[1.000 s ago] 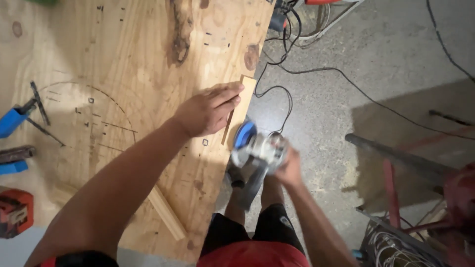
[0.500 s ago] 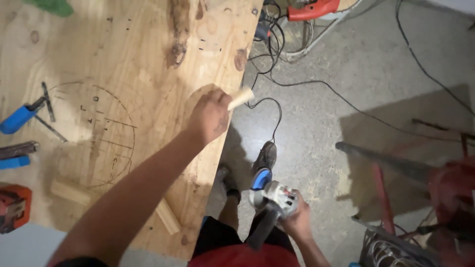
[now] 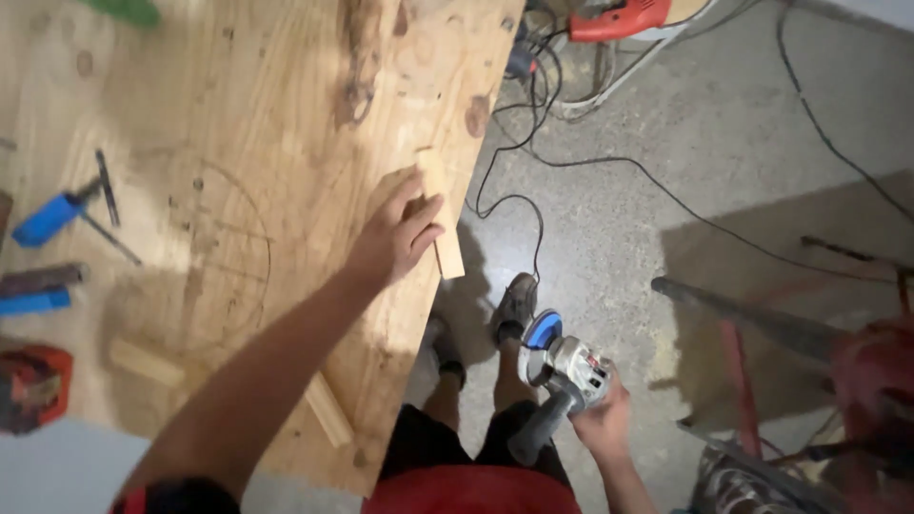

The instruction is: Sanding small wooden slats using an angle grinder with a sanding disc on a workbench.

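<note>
**Holding a wood stick at the table edge**

Holding a small wood block [image 3: 440,221], the left hand [image 3: 395,233] closes its fingers around it. The block lies at the right edge of the big plywood board [image 3: 286,124] and sticks out a little over the floor. The right hand [image 3: 605,419] is wrapped tight around a grinder [image 3: 562,371] with a blue disc, down low by the person's legs, well apart from the block. Two more wood pieces [image 3: 328,409] rest on the board near the bottom. A black cord [image 3: 590,167] curls on the grey floor. Blue tools [image 3: 48,219] lie at the left side.
</note>
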